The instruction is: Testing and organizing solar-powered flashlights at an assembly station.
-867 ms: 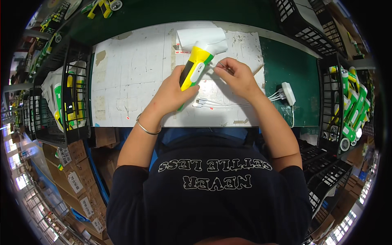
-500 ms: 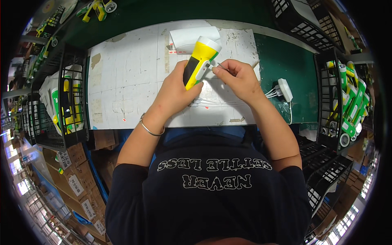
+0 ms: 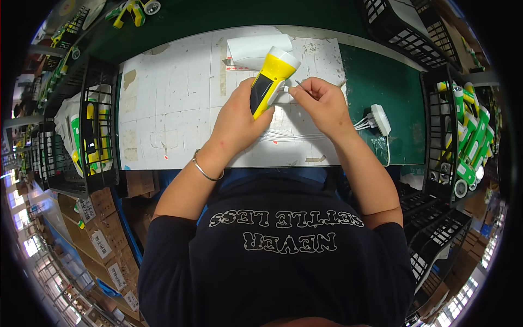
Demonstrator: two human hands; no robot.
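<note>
A yellow flashlight point(image 3: 278, 69) with a white head and a black side panel is tilted over the board, its head away from me. My left hand point(image 3: 236, 119) is wrapped round its body. At the white strip on the flashlight's right side, my right hand point(image 3: 325, 107) pinches a small white plug point(image 3: 287, 89); whether the plug is seated in a socket I cannot tell. A thin dark piece sticks up by the right fingertips, too small to name. Below the hands, several white cables point(image 3: 299, 137) run across the board to a white power adapter point(image 3: 380, 121).
A worn white board point(image 3: 169, 103) covers part of the green table point(image 3: 400, 79). A curled white sheet point(image 3: 253, 48) lies beyond the flashlight. Black crates with flashlights stand left point(image 3: 87, 182) and right point(image 3: 429, 109). More flashlight parts point(image 3: 136, 13) lie far left.
The flashlight and both hands have shifted slightly to the right. The left hand keeps hold of the flashlight, and the right fingers still pinch the plug at its side.
</note>
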